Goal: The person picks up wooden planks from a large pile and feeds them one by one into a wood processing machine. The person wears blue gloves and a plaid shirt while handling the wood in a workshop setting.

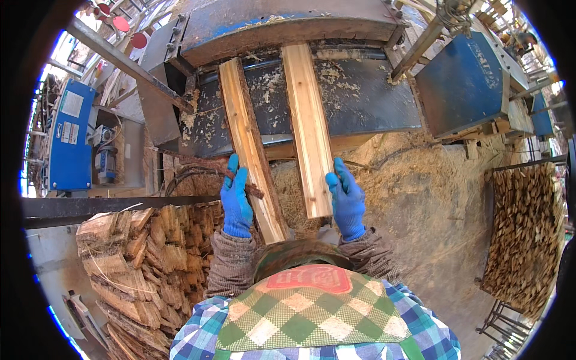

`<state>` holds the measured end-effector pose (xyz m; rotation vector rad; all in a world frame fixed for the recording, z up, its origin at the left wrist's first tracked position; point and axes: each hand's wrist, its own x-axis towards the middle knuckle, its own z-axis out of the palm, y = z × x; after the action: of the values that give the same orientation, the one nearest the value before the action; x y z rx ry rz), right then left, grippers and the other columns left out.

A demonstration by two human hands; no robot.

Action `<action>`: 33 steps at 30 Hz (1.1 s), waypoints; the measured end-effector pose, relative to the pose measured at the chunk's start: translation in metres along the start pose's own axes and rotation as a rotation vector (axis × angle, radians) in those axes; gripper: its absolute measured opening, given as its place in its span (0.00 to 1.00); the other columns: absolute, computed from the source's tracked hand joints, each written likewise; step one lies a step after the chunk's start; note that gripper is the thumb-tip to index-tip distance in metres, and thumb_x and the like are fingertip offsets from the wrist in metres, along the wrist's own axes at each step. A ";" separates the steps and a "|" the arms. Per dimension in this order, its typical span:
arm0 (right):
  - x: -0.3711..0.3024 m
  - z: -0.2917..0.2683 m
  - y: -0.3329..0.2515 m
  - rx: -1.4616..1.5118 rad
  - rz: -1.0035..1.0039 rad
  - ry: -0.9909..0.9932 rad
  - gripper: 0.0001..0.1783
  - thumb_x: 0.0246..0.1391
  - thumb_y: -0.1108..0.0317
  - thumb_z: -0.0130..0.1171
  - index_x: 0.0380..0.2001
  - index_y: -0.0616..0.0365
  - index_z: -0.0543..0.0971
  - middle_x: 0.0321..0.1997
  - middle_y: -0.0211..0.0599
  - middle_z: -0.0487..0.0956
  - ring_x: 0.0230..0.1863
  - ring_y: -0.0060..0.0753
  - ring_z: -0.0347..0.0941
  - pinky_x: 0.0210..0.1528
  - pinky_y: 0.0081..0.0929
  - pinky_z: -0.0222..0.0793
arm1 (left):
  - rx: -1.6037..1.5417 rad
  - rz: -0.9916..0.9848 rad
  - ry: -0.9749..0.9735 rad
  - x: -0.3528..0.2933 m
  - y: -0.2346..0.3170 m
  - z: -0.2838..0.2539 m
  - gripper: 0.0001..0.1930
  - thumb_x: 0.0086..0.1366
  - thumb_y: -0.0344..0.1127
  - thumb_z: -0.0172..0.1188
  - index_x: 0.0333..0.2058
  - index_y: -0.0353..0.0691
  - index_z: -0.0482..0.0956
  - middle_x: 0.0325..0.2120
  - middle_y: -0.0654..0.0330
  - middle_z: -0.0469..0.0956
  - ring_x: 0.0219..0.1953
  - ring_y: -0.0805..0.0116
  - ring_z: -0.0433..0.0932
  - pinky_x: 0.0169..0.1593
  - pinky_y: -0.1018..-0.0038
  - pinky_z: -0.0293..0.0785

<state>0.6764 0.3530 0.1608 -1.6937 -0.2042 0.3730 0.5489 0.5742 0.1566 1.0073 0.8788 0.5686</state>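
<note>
Two long wooden boards slope toward me from the machine: the left board [245,138] has rough bark along its edge, and the right board [307,129] is pale with a squared near end. My left hand [237,204], in a blue glove, is beside the left board's outer edge. Its fingers close on a thin dark strip of bark [255,191] that shows on both sides of the glove and crosses over the board. My right hand [348,207], also gloved in blue, has its fingers apart beside the right board's edge, near its close end.
Ahead stands a large metal machine [288,36] with a dark bed [366,102] strewn with shavings. A stack of rough bark-edged wood [138,264] rises at my left. A blue control box [72,135] is beyond it. At far right are another wood stack [522,234] and a blue housing [462,87].
</note>
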 end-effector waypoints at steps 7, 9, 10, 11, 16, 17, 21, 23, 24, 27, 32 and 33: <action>0.120 0.046 -0.016 -0.500 -0.518 0.244 0.22 0.66 0.64 0.59 0.60 0.60 0.77 0.49 0.49 0.77 0.47 0.45 0.76 0.49 0.39 0.75 | 0.105 -0.060 0.030 -0.008 0.011 0.012 0.30 0.72 0.40 0.60 0.70 0.43 0.64 0.57 0.57 0.76 0.48 0.66 0.78 0.52 0.66 0.80; 0.152 0.054 -0.023 -0.561 -0.487 0.270 0.21 0.67 0.64 0.58 0.59 0.60 0.78 0.48 0.50 0.77 0.47 0.45 0.76 0.48 0.41 0.75 | 0.091 -0.098 0.013 -0.008 0.012 0.011 0.30 0.72 0.39 0.60 0.70 0.42 0.64 0.58 0.58 0.76 0.48 0.68 0.78 0.51 0.68 0.80; 0.164 0.062 -0.028 -0.538 -0.414 0.318 0.21 0.67 0.62 0.56 0.58 0.60 0.78 0.48 0.51 0.77 0.46 0.46 0.76 0.48 0.41 0.75 | 0.095 -0.070 0.021 -0.009 0.008 0.009 0.30 0.72 0.38 0.60 0.70 0.42 0.65 0.57 0.58 0.76 0.47 0.70 0.78 0.50 0.69 0.81; 0.176 0.070 -0.035 -0.514 -0.347 0.368 0.21 0.68 0.60 0.55 0.58 0.60 0.78 0.47 0.51 0.77 0.46 0.47 0.76 0.48 0.42 0.74 | 0.087 -0.039 0.039 -0.008 0.006 0.011 0.30 0.72 0.38 0.61 0.70 0.42 0.65 0.55 0.59 0.77 0.44 0.71 0.78 0.48 0.70 0.81; 0.186 0.079 -0.039 -0.526 -0.241 0.392 0.25 0.69 0.51 0.50 0.58 0.57 0.78 0.49 0.55 0.77 0.47 0.53 0.76 0.50 0.46 0.74 | 0.045 -0.017 0.047 -0.005 0.004 0.011 0.30 0.71 0.38 0.62 0.69 0.41 0.65 0.53 0.60 0.79 0.39 0.73 0.79 0.42 0.70 0.82; 0.186 0.079 -0.041 -0.533 -0.241 0.389 0.25 0.69 0.51 0.50 0.58 0.56 0.78 0.49 0.54 0.77 0.48 0.53 0.76 0.51 0.46 0.74 | 0.047 0.022 0.069 -0.003 0.003 0.011 0.30 0.71 0.38 0.62 0.69 0.41 0.65 0.53 0.60 0.79 0.38 0.73 0.80 0.42 0.69 0.82; 0.186 0.071 -0.036 -0.567 -0.308 0.362 0.24 0.68 0.52 0.52 0.59 0.54 0.78 0.51 0.53 0.77 0.49 0.53 0.77 0.53 0.45 0.74 | -0.024 0.030 -0.082 0.006 -0.009 0.003 0.32 0.73 0.37 0.59 0.71 0.41 0.59 0.69 0.55 0.62 0.64 0.60 0.70 0.62 0.63 0.77; 0.179 0.066 -0.043 -0.545 -0.365 0.294 0.24 0.67 0.52 0.54 0.59 0.55 0.79 0.51 0.53 0.77 0.49 0.52 0.77 0.52 0.45 0.75 | -0.095 -0.023 -0.096 0.006 -0.003 0.009 0.32 0.73 0.37 0.59 0.71 0.42 0.60 0.71 0.55 0.59 0.71 0.55 0.60 0.71 0.58 0.67; 0.170 0.058 -0.045 -0.457 -0.288 0.150 0.27 0.66 0.53 0.56 0.61 0.57 0.76 0.55 0.53 0.77 0.53 0.49 0.77 0.56 0.42 0.75 | -0.133 -0.026 -0.093 0.007 -0.006 0.007 0.31 0.71 0.36 0.62 0.70 0.43 0.63 0.71 0.55 0.59 0.71 0.56 0.60 0.73 0.59 0.64; 0.091 0.050 -0.046 -0.023 -0.148 -0.278 0.39 0.65 0.53 0.60 0.72 0.58 0.60 0.68 0.57 0.68 0.66 0.46 0.69 0.66 0.40 0.70 | -0.205 -0.001 -0.115 0.016 -0.024 0.002 0.31 0.69 0.36 0.64 0.69 0.45 0.66 0.68 0.57 0.64 0.67 0.58 0.66 0.69 0.60 0.68; -0.052 0.017 0.012 -0.189 -0.032 -0.285 0.38 0.65 0.57 0.63 0.73 0.52 0.62 0.64 0.44 0.78 0.57 0.28 0.76 0.57 0.32 0.73 | -0.252 -0.103 -0.301 -0.020 -0.029 0.039 0.30 0.73 0.41 0.59 0.70 0.47 0.63 0.56 0.58 0.76 0.46 0.67 0.80 0.49 0.66 0.84; -0.064 0.008 0.012 -0.136 -0.078 -0.182 0.33 0.65 0.59 0.62 0.71 0.52 0.66 0.63 0.45 0.79 0.55 0.24 0.78 0.54 0.30 0.75 | -0.310 -0.133 -0.378 -0.028 -0.034 0.045 0.29 0.74 0.42 0.58 0.70 0.48 0.63 0.55 0.58 0.77 0.45 0.67 0.81 0.48 0.67 0.84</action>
<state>0.6134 0.3368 0.1559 -1.7792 -0.4370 0.4636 0.5723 0.5161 0.1480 0.7348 0.4988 0.3699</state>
